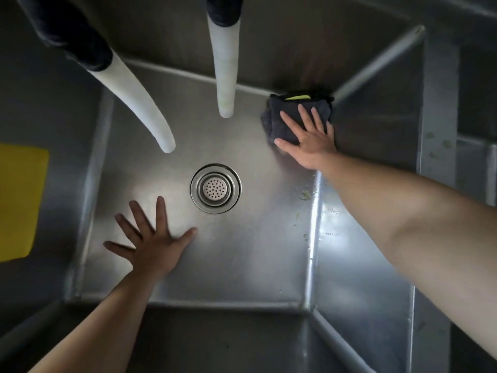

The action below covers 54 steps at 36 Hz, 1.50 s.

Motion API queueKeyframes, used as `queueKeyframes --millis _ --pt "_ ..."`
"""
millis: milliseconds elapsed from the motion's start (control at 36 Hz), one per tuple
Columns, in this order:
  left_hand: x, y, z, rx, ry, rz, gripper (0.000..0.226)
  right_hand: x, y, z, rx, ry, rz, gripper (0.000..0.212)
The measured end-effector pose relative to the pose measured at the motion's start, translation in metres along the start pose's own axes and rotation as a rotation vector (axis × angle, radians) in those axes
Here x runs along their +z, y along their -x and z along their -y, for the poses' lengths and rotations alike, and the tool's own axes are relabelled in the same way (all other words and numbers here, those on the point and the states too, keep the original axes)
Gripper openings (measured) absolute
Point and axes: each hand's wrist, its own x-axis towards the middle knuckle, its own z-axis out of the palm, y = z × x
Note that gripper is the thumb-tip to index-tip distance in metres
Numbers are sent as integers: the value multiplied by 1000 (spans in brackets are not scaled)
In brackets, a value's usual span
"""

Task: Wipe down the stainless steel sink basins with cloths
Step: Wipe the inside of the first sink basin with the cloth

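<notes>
**Q:** Stainless steel is seen on every side, so which basin is being looked into, and what is found on its floor?

**A:** One deep sink basin (255,251) is viewed from straight above. A round drain strainer (215,188) is set near the middle of the floor. Small pale specks are scattered along the seam where the floor meets the right wall.

**Q:** Where is the cloth located?

**A:** A dark cloth (289,114), folded and showing a strip of yellow-green at its far edge, is pushed into the far right corner of the floor, against the back and right walls.

**Q:** How is it held?

**A:** It is not gripped. The right hand (309,141) is laid flat on top of it, with fingers straight and spread, so the cloth is pressed down by the palm and fingers.

**Q:** And the other hand?

**A:** The left hand (150,238) is spread wide and flat on the bare floor, near and to the left of the strainer; nothing is held in it.

**Q:** What else is visible?

**A:** Two white hoses, a left hose (139,109) and a middle hose (226,76), are hung down into the basin from dark fittings at the top. Both ends are suspended well apart from the cloth. A yellow panel (18,200) is seen outside the basin at the left edge.
</notes>
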Motion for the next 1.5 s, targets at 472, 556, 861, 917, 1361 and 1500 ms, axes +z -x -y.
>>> queueKeyframes --millis 472,556,861,917,1361,1500 --pt "-7 7 -1 51 28 16 107 92 205 41 49 -13 205 69" --pt "-13 8 -2 42 9 63 107 98 239 46 46 2 312 69" --pt "-37 15 -5 31 -46 210 111 87 297 56 60 -57 738 65" --pt "-42 17 -4 35 -65 240 111 86 306 60 81 -67 798 66" --pt "-55 16 -2 69 -134 281 116 77 302 57 166 -185 921 71" --pt "-54 16 5 92 -107 240 106 68 293 71 132 -184 939 63"
